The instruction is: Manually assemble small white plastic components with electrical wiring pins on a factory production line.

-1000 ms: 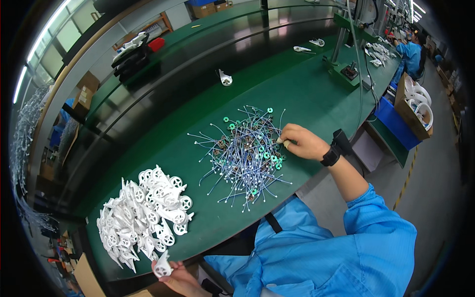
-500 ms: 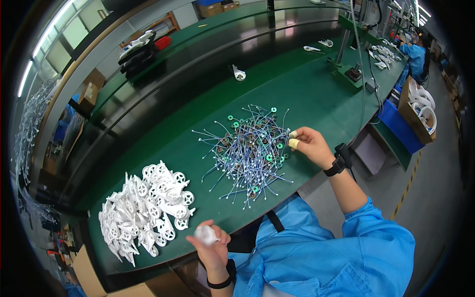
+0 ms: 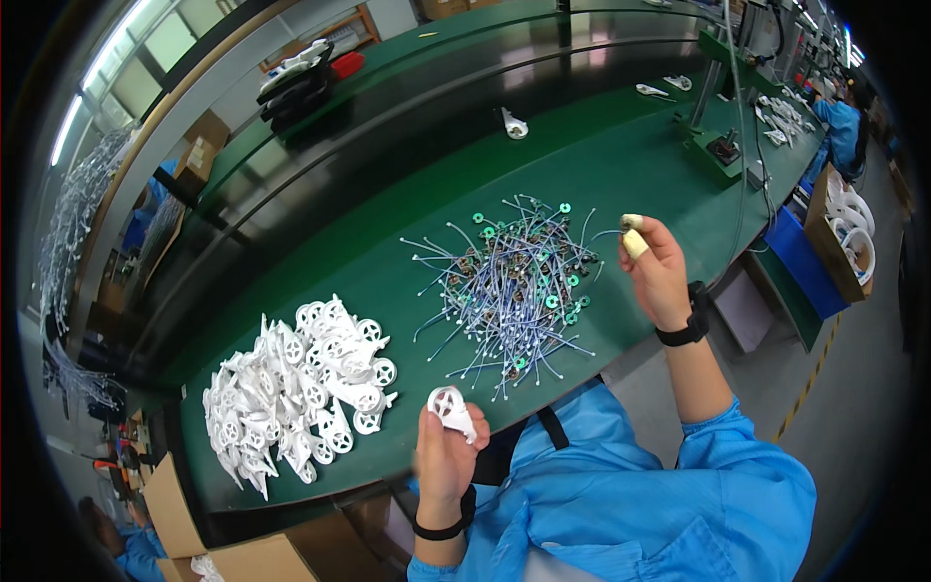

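Observation:
My left hand is raised near the table's front edge and holds one white plastic wheel-shaped part. To its left lies a heap of the same white plastic parts on the green table. My right hand, with yellow caps on two fingertips, is lifted just right of a tangled pile of thin grey wires with green rings. It pinches the end of one thin wire from that pile. A black band sits on each wrist.
A single white part lies at the back of the table. A black fixture and more white parts stand far right. A blue bin and a cardboard box of white rings sit beside the table. Another person in blue works beyond.
My left hand has come up from the white heap with one white part. My right hand has lifted off the wire pile, drawing a wire with it.

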Motion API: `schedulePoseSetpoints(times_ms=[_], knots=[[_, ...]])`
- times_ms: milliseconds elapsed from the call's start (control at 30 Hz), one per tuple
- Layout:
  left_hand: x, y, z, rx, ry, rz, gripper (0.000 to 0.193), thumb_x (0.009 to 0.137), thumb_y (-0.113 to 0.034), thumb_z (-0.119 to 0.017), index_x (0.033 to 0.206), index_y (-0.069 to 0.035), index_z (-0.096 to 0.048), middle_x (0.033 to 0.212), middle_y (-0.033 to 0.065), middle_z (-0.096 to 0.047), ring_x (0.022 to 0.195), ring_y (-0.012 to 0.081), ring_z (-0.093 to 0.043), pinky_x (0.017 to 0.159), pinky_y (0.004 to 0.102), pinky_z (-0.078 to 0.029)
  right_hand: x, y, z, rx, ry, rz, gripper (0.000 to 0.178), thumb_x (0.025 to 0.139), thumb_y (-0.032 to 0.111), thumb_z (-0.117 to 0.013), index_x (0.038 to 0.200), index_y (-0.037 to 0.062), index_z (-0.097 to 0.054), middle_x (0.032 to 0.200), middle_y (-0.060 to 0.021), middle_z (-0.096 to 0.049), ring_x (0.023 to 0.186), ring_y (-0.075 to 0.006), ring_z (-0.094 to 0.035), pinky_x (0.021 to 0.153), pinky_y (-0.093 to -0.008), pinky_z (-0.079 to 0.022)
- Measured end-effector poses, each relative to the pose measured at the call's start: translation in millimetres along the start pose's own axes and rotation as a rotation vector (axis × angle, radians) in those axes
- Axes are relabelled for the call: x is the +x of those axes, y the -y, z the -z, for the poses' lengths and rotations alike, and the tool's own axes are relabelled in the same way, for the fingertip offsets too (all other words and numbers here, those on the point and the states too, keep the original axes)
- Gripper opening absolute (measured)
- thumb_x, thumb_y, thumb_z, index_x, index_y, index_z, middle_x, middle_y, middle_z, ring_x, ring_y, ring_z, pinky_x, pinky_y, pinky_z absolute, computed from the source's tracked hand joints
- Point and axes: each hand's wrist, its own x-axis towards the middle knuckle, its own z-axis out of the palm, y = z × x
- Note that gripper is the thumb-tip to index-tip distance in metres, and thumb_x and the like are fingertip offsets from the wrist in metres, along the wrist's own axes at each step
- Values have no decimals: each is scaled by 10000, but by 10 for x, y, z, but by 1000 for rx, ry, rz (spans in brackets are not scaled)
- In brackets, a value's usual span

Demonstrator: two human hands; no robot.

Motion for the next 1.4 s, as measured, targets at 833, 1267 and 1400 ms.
schedulePoseSetpoints(times_ms=[833, 1267, 1400], knots=[[-17, 9, -243, -216, 16, -86, 575, 1018, -481, -268, 1396, -51, -313, 988, 118, -560, 760, 178, -507, 660, 301, -406, -1098, -231, -1035, -38, 475, 86, 275, 828, -105, -630, 1089, -22, -602, 1104, -172, -605, 985, -215, -622, 822, -321, -520], [-88, 165, -312, 485, 25, -381, 721, 1009, -462, -343, 1484, 34, -121, 1203, 91, -469, 883, 106, -474, 744, 235, -413, -1311, -159, -1499, -97, 335, -51, 209, 827, -75, -627, 1034, -45, -640, 994, -126, -628, 747, -156, -620, 599, -254, -510], [-114, 123, -372, 589, -5, -426, 723, 1006, -477, -316, 1484, 32, -128, 1234, 103, -449, 904, 107, -472, 766, 234, -413, -1224, -155, -1460, -384, 449, 237, 217, 803, -56, -648, 1019, -39, -644, 1004, -138, -637, 774, -180, -628, 636, -267, -518]])
